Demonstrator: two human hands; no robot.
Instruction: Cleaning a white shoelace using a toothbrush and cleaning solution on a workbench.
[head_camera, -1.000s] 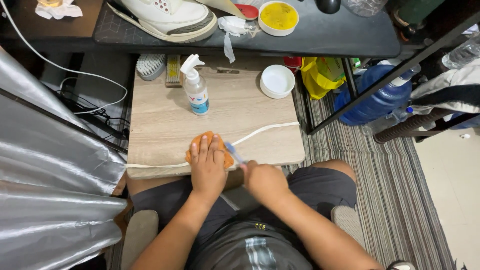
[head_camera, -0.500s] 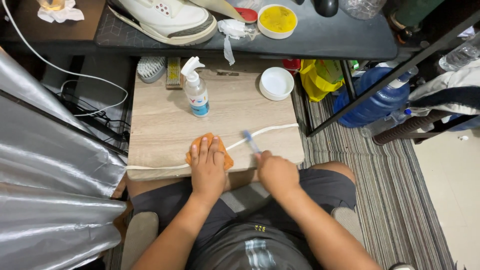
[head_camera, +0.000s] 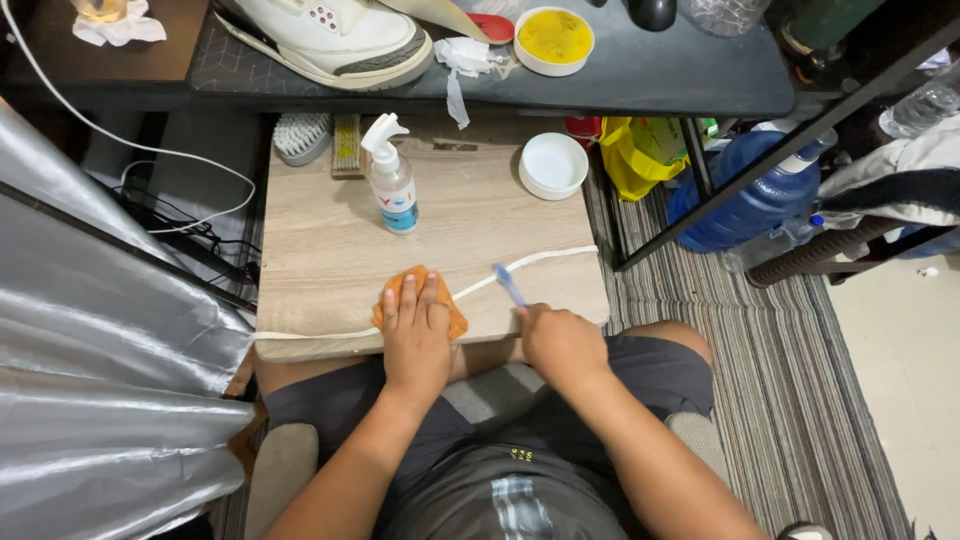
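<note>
The right hand (head_camera: 562, 340) has slid rightward off the white shoelace (head_camera: 520, 268), fist clenched round a blue toothbrush (head_camera: 509, 284). The left hand (head_camera: 415, 330) presses flat, fingers spread, on the orange cloth (head_camera: 452, 318) over the lace. Beyond the cloth stand a spray bottle (head_camera: 391, 180) of clear liquid and a white bowl (head_camera: 553, 165), contents unclear

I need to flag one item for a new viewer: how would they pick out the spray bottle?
Start at the pale wooden board on the person's lap. Near its far edge, beyond the left hand, stands the spray bottle. It is the only upright thing there: clear, with a white trigger top.
</note>
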